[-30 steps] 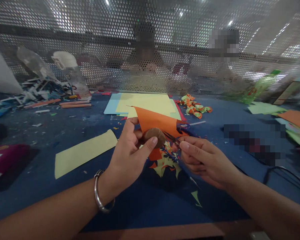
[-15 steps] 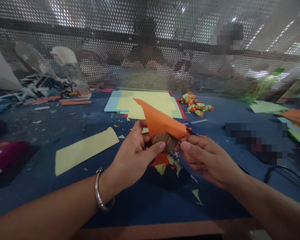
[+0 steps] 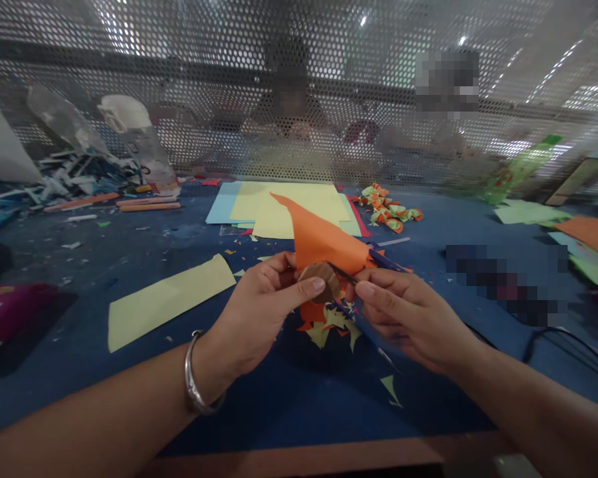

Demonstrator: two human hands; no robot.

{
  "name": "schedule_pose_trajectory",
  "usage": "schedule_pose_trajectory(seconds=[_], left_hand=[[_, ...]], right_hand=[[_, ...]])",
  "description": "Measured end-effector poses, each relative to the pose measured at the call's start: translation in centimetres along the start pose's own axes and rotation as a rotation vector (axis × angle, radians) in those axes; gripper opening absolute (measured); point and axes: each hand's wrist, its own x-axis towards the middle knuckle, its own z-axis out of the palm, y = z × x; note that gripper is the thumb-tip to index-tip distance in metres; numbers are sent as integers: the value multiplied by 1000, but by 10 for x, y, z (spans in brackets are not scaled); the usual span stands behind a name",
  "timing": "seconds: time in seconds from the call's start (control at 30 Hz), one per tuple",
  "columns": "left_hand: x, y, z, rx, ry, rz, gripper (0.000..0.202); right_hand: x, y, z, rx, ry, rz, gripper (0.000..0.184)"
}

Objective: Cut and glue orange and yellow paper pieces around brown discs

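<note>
My left hand is closed, its thumb pressing a round brown disc with a striped, wood-like edge against a sheet of orange paper. The paper rises behind the disc to a curled point. Thin dark scissors are pinched in my right hand; their blades reach along the disc's upper edge at the paper. My fingers hide most of their handles. Below both hands lie orange and pale yellow paper scraps with pointed shapes.
A pale yellow paper strip lies at left. Stacked coloured sheets and a pile of orange-green cut pieces sit behind. A bottle stands back left, a magenta object at far left. A cable runs at right.
The scissors' blades have shifted slightly left along the disc's edge, and the visible cut side of the orange paper has changed. The disc is turned a little; both hands keep their hold.
</note>
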Motion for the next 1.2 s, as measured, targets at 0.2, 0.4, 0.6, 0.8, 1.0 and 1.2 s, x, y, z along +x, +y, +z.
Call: schedule_pose_trajectory(seconds=[0.2,0.4,0.6,0.8,1.0,1.2], left_hand=[[0,0,-2,31,-12,58,18],[-1,-1,-4,46,34,64,20],[-2,-1,-3,71,22,68,19],[-1,3,-6,158,77,107,16],[-1,3,-8,203,38,53,19],[-1,1,-5,116,-16,18,20]], right_hand=[[-2,-1,0,-12,-1,-19,33],[-2,-2,0,-16,21,-36,35],[-1,-1,-1,-17,28,-57,34],[0,1,-2,18,25,-26,33],[0,0,-2,16,4,-18,34],[-3,-1,-3,26,7,-6,34]])
